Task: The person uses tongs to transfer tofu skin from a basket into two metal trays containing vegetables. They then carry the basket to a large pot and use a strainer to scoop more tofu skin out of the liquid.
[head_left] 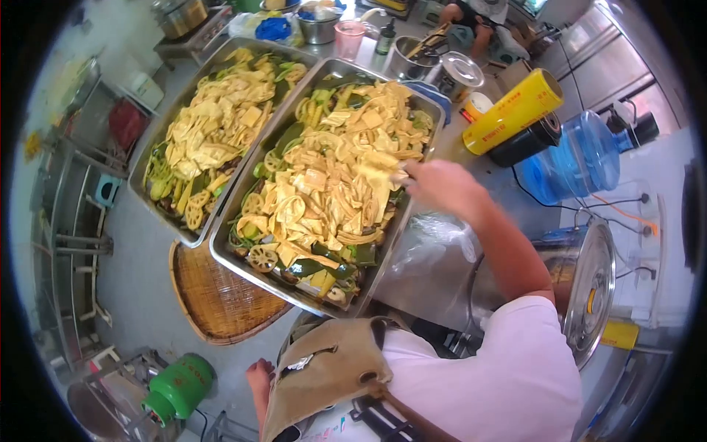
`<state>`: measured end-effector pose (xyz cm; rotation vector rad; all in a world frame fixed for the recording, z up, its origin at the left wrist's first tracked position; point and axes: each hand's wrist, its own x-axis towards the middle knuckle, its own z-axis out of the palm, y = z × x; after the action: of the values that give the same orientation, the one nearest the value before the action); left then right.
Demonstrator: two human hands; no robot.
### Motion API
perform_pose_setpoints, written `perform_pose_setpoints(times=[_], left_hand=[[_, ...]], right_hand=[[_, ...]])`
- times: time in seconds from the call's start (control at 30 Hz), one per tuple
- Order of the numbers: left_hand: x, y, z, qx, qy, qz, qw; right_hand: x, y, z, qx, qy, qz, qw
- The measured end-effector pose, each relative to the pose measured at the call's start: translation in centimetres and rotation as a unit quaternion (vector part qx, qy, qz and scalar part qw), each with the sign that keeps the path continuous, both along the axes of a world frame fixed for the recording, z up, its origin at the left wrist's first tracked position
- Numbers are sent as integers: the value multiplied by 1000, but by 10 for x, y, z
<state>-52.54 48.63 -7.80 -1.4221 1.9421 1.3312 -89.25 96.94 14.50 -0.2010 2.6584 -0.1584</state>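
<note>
Two steel trays stand side by side, heaped with yellow tofu skin strips, lotus root slices and green vegetables. My right hand reaches over the right rim of the nearer tray and pinches a strip of tofu skin on top of the pile. The farther tray lies to its left, untouched. My left hand hangs low beside my brown apron, partly hidden by it, away from the trays; I cannot see its fingers.
A round woven bamboo tray sticks out under the nearer tray. A yellow film roll, a blue water jug and a lidded steel pot stand to the right. A green gas cylinder sits on the floor. Another person is at the back.
</note>
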Motion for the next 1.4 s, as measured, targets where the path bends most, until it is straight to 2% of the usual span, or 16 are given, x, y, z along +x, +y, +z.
perform_pose_setpoints(times=[0.1,0.17,0.23,0.3,0.37,0.43,0.5,0.6,0.7,0.8,0.83,0.9,1.1,1.23,1.3,1.4], left_hand=[[4,-4,-13,19,-9,13,1000],[41,-31,-56,-15,40,-129,991],[51,-41,-60,-43,64,-190,979],[56,-37,-43,-64,68,-166,982],[56,-26,-25,-23,89,-9,996],[59,-15,-24,1,98,79,992],[77,-17,-30,1,93,93,991],[122,-39,-93,-116,-41,-120,985],[150,-39,-128,-102,-50,-48,992],[142,-21,-106,-108,-14,-129,986],[126,-10,-86,-92,6,-97,991],[95,6,-49,-64,48,-42,996],[75,-12,-47,-22,23,-67,997],[52,-21,-34,5,-13,5,1000],[44,-18,-25,41,-4,129,991],[48,-13,-22,22,-1,99,995]], right_hand=[[19,-64,-16,-60,-35,41,997],[13,-88,-53,-68,1,61,996],[-6,-103,-71,-70,36,45,996],[-31,-99,-94,-56,64,11,996],[-60,-89,-92,-20,85,-8,996],[-93,-70,-86,-2,99,-44,994],[-128,-47,-96,-5,124,-77,989],[-162,-21,-84,12,142,-68,987],[-152,-13,-46,11,112,-28,993],[-99,-31,-19,-34,20,21,999],[-75,-39,-13,-50,-19,51,997],[-39,-53,-28,-93,-76,108,987],[48,-136,-80,-152,-21,183,971],[79,-151,-71,-149,-27,259,954],[86,-149,-57,-120,-18,281,952],[77,-124,-38,-118,-103,250,955]])
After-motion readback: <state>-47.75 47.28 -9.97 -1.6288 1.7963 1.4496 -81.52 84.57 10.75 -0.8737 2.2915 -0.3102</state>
